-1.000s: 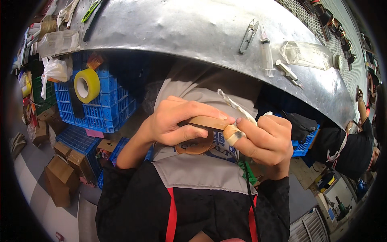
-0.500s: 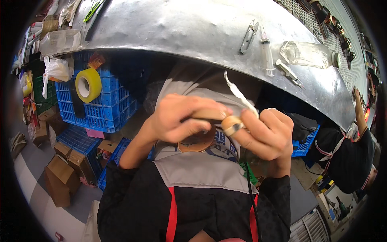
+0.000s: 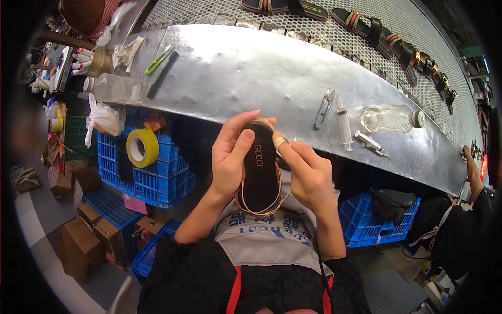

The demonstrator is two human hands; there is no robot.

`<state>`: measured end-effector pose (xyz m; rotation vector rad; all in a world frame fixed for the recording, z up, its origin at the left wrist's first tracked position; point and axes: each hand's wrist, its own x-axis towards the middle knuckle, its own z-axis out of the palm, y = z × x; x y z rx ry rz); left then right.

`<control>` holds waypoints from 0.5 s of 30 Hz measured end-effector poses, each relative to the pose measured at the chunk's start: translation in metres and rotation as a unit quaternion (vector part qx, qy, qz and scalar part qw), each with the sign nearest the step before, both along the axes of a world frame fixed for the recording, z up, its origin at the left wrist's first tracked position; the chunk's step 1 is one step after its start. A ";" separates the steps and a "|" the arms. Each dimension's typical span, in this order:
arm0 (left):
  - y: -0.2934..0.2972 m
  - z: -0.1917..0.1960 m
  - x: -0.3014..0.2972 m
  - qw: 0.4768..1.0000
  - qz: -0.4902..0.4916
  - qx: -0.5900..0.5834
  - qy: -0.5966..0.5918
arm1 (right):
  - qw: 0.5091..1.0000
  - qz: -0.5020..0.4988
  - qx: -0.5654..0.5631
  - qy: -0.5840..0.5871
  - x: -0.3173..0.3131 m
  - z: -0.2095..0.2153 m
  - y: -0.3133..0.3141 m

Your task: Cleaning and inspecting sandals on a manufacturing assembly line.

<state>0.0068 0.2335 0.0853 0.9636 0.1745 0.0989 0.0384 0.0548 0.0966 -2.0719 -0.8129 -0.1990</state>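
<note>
My left hand (image 3: 228, 159) grips a black-soled sandal (image 3: 260, 167), thumb on the insole and fingers behind it. The insole faces me with the upper end tilted toward the table, and thin pale-gold straps (image 3: 265, 213) loop round its lower end. At the sandal's upper right edge is my right hand (image 3: 308, 172), its fingers curled and a taped index fingertip touching the rim. A bit of the white strip (image 3: 293, 139) shows beside those fingers; most of it is hidden. Both hands are above my lap, in front of the table edge.
On the metal table (image 3: 219, 68) lie thread snips (image 3: 324, 109), two syringes (image 3: 345, 125), a clear bottle (image 3: 387, 119) and a green-handled cutter (image 3: 159, 60). More sandals (image 3: 361, 26) line the mesh surface. A blue crate (image 3: 162, 180) bears yellow tape (image 3: 142, 148). Another person's arm (image 3: 473, 170) reaches in at right.
My left hand has turned the sandal so its insole faces me. Both hands have come together along it. The white strip, which trailed upward from my right hand, is now mostly hidden.
</note>
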 end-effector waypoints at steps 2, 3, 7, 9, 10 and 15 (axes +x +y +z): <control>0.001 -0.001 0.001 1.000 0.003 0.003 -0.003 | 1.000 -0.002 -0.010 -0.006 0.001 -0.001 0.003; 0.000 0.000 0.003 1.000 0.003 0.004 -0.008 | 1.000 -0.002 -0.009 -0.010 0.003 0.002 0.004; -0.010 -0.002 0.001 1.000 0.013 -0.012 0.023 | 0.996 -0.002 -0.069 -0.063 0.010 0.010 0.007; -0.016 0.001 -0.009 0.999 0.008 0.016 0.043 | 0.993 -0.004 -0.082 -0.083 0.011 0.012 0.007; -0.015 0.000 -0.012 0.999 0.010 0.026 0.034 | 0.992 0.000 -0.086 -0.094 0.012 0.013 0.006; -0.016 0.001 -0.015 1.000 0.002 -0.009 0.015 | 0.990 0.026 -0.117 -0.074 -0.007 0.014 -0.007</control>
